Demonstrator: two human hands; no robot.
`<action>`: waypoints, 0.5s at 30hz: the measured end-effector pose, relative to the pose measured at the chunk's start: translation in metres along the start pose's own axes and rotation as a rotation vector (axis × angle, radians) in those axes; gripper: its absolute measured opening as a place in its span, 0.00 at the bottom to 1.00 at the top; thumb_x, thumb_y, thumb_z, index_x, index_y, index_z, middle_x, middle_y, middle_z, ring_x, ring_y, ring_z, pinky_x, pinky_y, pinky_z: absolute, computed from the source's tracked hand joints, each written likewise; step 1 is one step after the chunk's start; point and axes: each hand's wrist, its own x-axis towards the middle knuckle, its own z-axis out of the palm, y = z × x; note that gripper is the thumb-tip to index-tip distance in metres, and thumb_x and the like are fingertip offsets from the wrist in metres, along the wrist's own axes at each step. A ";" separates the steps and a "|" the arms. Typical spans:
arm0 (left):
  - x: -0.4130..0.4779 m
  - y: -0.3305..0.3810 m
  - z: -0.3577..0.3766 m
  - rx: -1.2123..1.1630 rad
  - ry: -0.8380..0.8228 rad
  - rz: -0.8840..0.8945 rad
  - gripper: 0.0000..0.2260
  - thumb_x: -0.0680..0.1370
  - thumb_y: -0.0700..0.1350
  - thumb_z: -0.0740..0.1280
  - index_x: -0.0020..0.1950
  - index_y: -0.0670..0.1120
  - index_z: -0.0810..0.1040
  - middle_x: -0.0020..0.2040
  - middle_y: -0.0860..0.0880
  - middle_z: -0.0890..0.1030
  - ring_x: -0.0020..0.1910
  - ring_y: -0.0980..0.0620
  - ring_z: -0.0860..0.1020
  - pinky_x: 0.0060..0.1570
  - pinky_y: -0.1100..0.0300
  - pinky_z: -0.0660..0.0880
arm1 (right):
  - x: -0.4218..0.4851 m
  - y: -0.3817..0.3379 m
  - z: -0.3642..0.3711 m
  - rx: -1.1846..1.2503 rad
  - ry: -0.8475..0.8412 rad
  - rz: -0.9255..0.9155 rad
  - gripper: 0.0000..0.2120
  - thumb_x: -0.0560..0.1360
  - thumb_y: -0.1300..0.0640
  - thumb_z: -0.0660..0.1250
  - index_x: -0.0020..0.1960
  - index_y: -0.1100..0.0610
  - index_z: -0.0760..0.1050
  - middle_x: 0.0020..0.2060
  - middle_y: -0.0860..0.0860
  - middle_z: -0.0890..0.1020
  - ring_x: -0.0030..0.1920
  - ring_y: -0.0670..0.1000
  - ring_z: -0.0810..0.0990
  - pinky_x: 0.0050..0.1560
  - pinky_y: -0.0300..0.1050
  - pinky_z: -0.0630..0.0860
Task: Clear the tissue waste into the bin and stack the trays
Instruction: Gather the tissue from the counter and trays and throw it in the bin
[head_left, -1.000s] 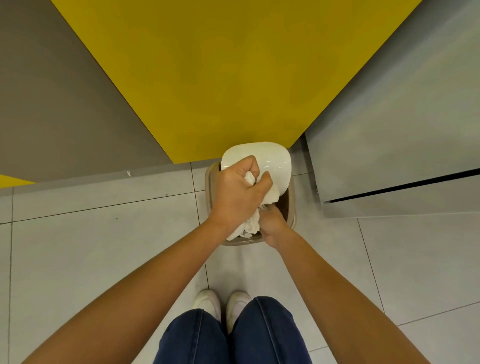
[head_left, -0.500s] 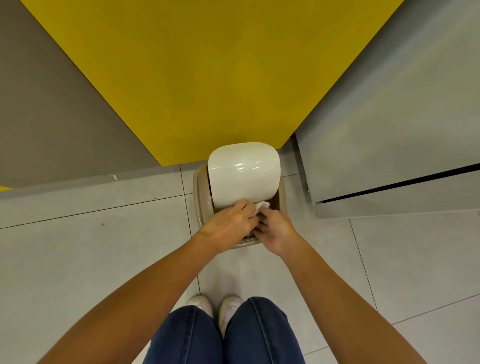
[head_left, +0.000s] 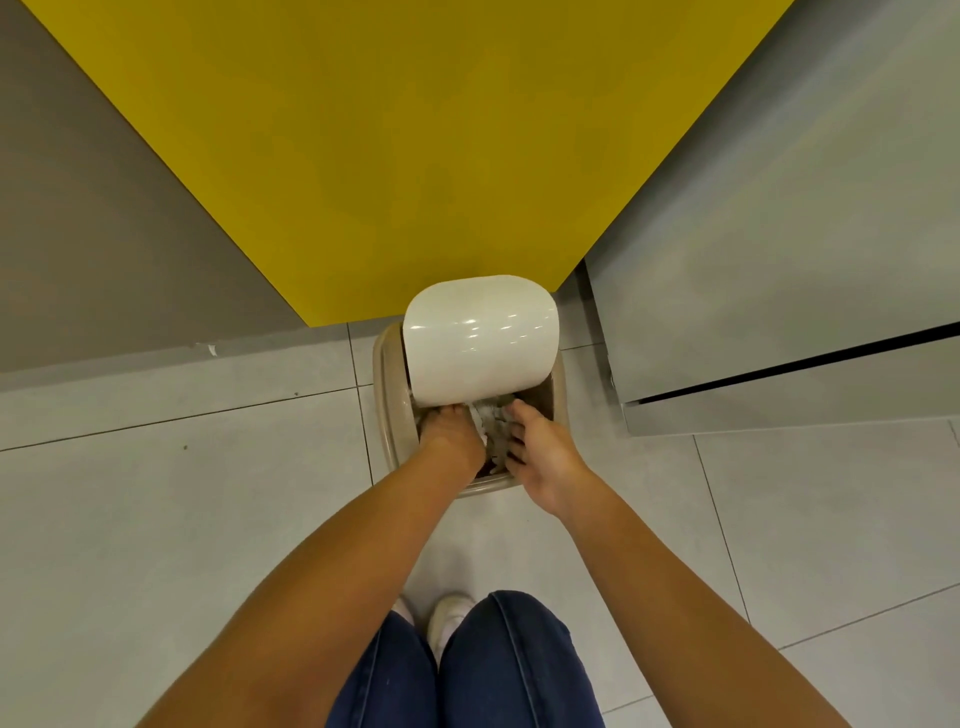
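Observation:
A beige bin (head_left: 387, 395) stands on the tiled floor, its white swing lid (head_left: 480, 338) tipped over the back of the opening. Crumpled white tissue (head_left: 491, 418) lies in the bin's mouth, between my two hands. My left hand (head_left: 449, 441) reaches down into the opening beside the tissue; its fingers are hidden below the lid and rim. My right hand (head_left: 540, 452) hovers over the front right of the opening with fingers spread and straight, its fingertips at the tissue. No trays are in view.
A yellow panel (head_left: 405, 145) rises right behind the bin. A grey cabinet (head_left: 779, 270) with a dark gap stands close on the right, and a grey wall (head_left: 93, 234) is at the left. My shoes (head_left: 447, 618) and jeans are just below the bin.
Both hands have gone lower into the bin's mouth with the tissue. My right hand has let go and spread its fingers. The lid now covers more of the opening.

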 end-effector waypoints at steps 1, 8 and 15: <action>-0.002 0.001 0.000 -0.032 0.016 0.003 0.26 0.81 0.43 0.53 0.76 0.36 0.49 0.76 0.38 0.53 0.73 0.41 0.56 0.70 0.51 0.60 | -0.001 0.000 0.000 -0.004 0.004 -0.003 0.20 0.81 0.52 0.56 0.71 0.58 0.66 0.68 0.54 0.71 0.68 0.54 0.69 0.67 0.46 0.66; -0.053 -0.013 -0.026 -0.298 0.287 0.122 0.18 0.76 0.36 0.64 0.66 0.40 0.71 0.60 0.41 0.76 0.58 0.43 0.76 0.55 0.54 0.74 | -0.044 -0.012 0.006 -0.038 0.017 -0.015 0.16 0.81 0.53 0.56 0.66 0.57 0.70 0.65 0.53 0.74 0.62 0.51 0.72 0.59 0.43 0.67; -0.136 -0.040 -0.049 -0.726 0.466 0.019 0.18 0.77 0.35 0.61 0.65 0.47 0.75 0.58 0.46 0.79 0.56 0.48 0.78 0.54 0.59 0.74 | -0.123 -0.038 0.014 -0.200 0.045 -0.046 0.21 0.80 0.50 0.58 0.71 0.55 0.66 0.68 0.52 0.70 0.66 0.53 0.68 0.62 0.45 0.66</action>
